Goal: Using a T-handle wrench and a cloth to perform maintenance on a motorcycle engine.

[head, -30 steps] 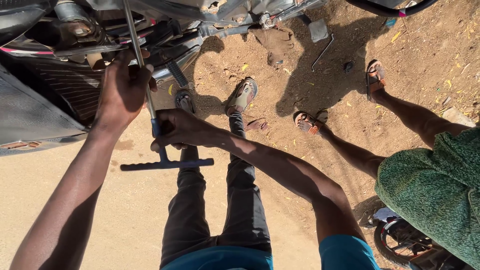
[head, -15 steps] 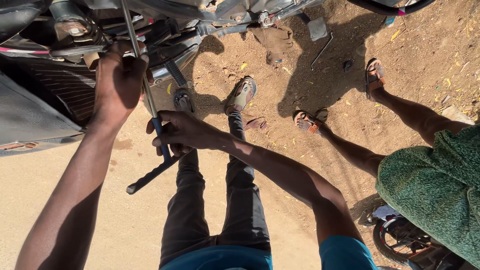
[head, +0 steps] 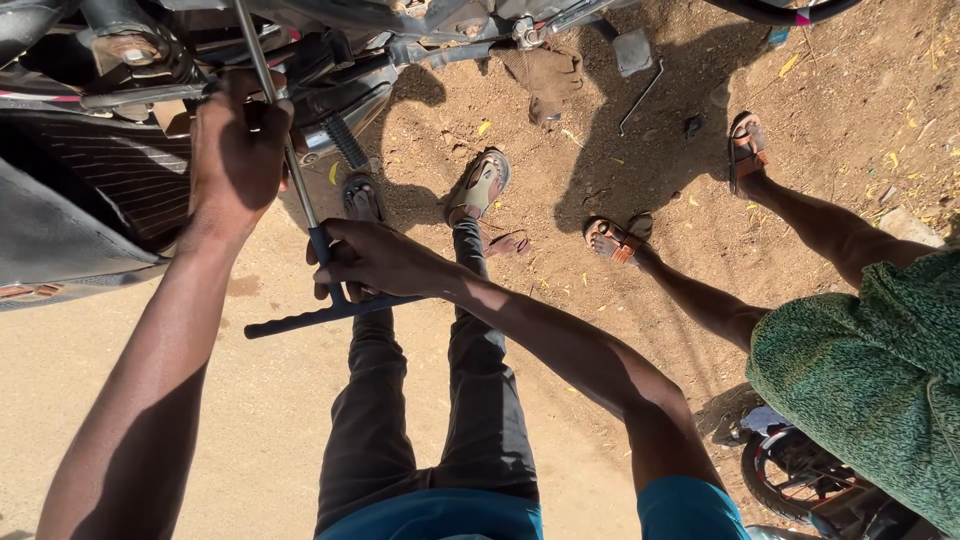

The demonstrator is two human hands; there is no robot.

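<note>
Long steel T-handle wrench (head: 300, 215) with a dark crossbar runs from the underside of the dark metal motorcycle frame (head: 330, 70) at the top of the head view down toward you, its crossbar lying tilted just above your knees. Your right hand (head: 372, 262) is wrapped shut around the junction where the shaft meets the crossbar, so your grip there is closed on the wrench. Your left hand (head: 238, 150) sits higher, fingers curled around the thin shaft close under the engine parts, also gripping the wrench. Your grey trouser legs (head: 430, 400) stretch out over the sandy brown ground (head: 620, 190), ending in worn sandals (head: 480, 185). To your right, another person in a green knitted garment (head: 870, 380) has bare legs and orange-strapped sandals (head: 745, 145) planted on the dirt, well apart from the wrench.
</note>
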